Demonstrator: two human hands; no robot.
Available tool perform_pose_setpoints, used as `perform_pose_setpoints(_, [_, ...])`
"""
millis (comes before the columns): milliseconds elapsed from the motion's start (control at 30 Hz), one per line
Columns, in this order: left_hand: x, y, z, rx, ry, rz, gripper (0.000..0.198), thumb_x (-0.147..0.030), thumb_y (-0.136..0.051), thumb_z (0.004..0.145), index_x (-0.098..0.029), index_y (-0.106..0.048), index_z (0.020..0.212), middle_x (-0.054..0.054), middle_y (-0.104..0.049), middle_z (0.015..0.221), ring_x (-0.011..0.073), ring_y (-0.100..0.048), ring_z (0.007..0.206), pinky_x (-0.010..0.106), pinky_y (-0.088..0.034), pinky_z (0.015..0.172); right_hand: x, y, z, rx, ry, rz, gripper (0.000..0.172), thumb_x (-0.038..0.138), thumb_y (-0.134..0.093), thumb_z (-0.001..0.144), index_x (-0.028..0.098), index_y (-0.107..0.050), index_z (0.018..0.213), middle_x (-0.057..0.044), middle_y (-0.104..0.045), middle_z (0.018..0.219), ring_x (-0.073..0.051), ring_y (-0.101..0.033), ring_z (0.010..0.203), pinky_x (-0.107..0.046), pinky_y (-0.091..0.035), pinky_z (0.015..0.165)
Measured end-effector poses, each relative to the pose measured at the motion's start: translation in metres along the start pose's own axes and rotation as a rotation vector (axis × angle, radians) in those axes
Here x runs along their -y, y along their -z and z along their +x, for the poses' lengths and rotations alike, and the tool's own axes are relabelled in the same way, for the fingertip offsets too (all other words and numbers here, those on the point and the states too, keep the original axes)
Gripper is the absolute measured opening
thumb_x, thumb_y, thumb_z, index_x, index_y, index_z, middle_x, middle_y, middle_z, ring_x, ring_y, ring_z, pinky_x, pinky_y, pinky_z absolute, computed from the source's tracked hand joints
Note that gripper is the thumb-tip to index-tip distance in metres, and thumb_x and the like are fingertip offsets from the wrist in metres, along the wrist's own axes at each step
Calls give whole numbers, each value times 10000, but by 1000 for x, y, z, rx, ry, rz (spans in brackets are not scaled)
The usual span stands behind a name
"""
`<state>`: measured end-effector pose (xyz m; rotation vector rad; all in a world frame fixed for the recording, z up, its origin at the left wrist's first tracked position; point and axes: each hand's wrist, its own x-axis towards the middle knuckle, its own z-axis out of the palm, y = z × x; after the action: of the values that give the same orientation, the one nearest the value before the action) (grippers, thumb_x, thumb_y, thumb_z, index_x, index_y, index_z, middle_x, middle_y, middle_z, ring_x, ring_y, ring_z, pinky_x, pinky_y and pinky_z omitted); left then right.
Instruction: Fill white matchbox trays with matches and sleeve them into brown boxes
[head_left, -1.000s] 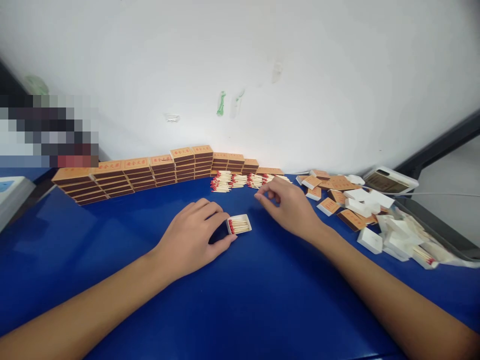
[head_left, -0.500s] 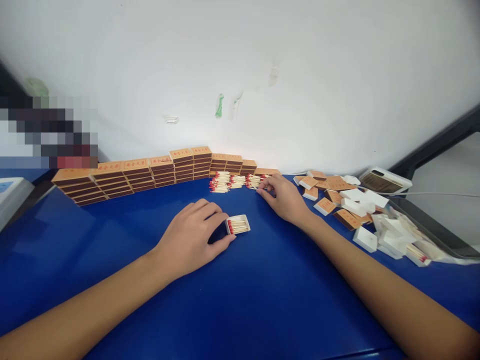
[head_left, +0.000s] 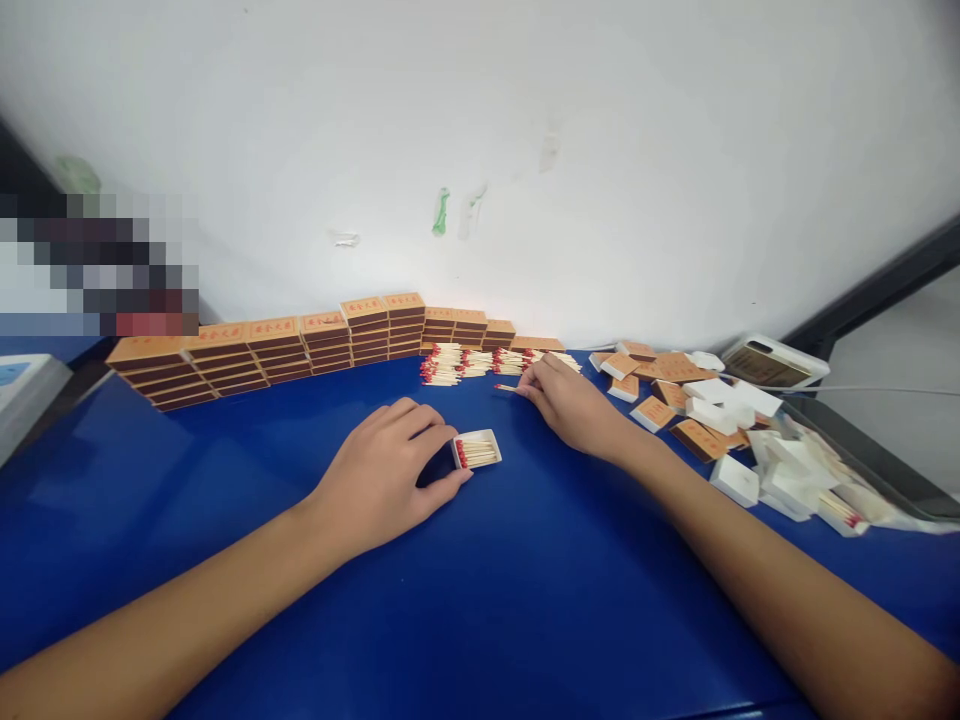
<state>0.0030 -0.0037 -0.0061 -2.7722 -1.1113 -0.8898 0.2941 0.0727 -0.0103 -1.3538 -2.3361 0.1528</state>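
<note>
My left hand (head_left: 397, 470) grips the left end of a white matchbox tray (head_left: 497, 447) between thumb and fingers on the blue table. Several matches (head_left: 476, 453) lie in the tray, red heads toward my left hand. My right hand (head_left: 559, 400) pinches a single match (head_left: 507, 388), its red head pointing left, just in front of the loose match piles. Those piles (head_left: 442, 365) lie in a row behind the tray, and my right hand hides part of them.
Stacks of orange matchboxes (head_left: 277, 350) line the wall at the back left. On the right lie loose orange matchbox covers (head_left: 652, 413), white trays (head_left: 735, 480), a phone (head_left: 776, 360) and a white cable (head_left: 877, 388). A white box (head_left: 30, 400) stands at the far left.
My right hand has drawn back slightly from the match pile, and a match now shows between its fingers. My left hand and the tray stay in place.
</note>
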Motion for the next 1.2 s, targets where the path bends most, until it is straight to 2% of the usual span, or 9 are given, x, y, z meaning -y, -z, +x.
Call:
perform_pose_setpoints(233, [0, 1, 1, 2, 23, -22, 243, -373, -717, 980, -172, -748, 1112, 82, -742, 1032, 258, -672, 959, 434, -587, 866, 59, 21, -22, 182, 99, 185, 168, 279, -435, 1104, 217, -567, 1020, -80, -620, 1062, -213, -605, 924, -359, -497, 814])
perform_pose_setpoints(367, [0, 2, 1, -4, 13, -25, 237, -362, -715, 980, -165, -746, 1109, 81, -743, 1045, 256, -672, 959, 434, -585, 858, 74, 22, -30, 216, 166, 141, 139, 233, -444, 1103, 209, -563, 1035, -84, -618, 1071, -211, -614, 922, -364, -510, 814])
perform_pose_setpoints(667, [-1, 2, 1, -13, 3, -18, 223, -351, -714, 981, -163, -739, 1099, 85, -740, 1047, 251, -664, 955, 430, -584, 860, 76, 15, -32, 199, 291, -40, 150, 202, -473, 1098, 197, -574, 986, -87, -604, 1022, -219, -596, 864, -361, -513, 762])
perform_pose_setpoints(833, [0, 3, 1, -14, 4, -15, 217, -354, -706, 985, -164, -739, 1082, 86, -740, 1052, 250, -668, 962, 435, -589, 863, 77, 18, -32, 192, 265, 5, 97, 190, -531, 1072, 187, -627, 1062, -92, -617, 1061, -229, -620, 937, -370, -529, 806])
perform_pose_setpoints(1000, [0, 3, 0, -11, 3, -18, 219, -356, -709, 984, -174, -736, 1101, 87, -742, 1061, 252, -669, 966, 435, -585, 871, 76, 19, -32, 159, 269, 83, 129, 178, -529, 1070, 198, -655, 1093, -75, -626, 1053, -193, -615, 894, -327, -500, 772])
perform_pose_setpoints(1100, [0, 2, 0, -6, -8, -29, 228, -352, -709, 987, -178, -732, 1133, 87, -742, 1068, 253, -670, 975, 433, -581, 882, 68, 22, -28, 99, 232, 114, 112, 195, -554, 1057, 208, -664, 1069, -62, -640, 1016, -182, -610, 871, -310, -477, 755])
perform_pose_setpoints(1200, [0, 2, 0, 8, -44, -54, 237, -349, -710, 990, -174, -730, 1149, 86, -740, 1077, 244, -672, 971, 428, -582, 887, 45, 26, -22, 17, 155, 52, 110, 236, -561, 1043, 211, -666, 1023, -60, -647, 937, -196, -603, 836, -321, -456, 738])
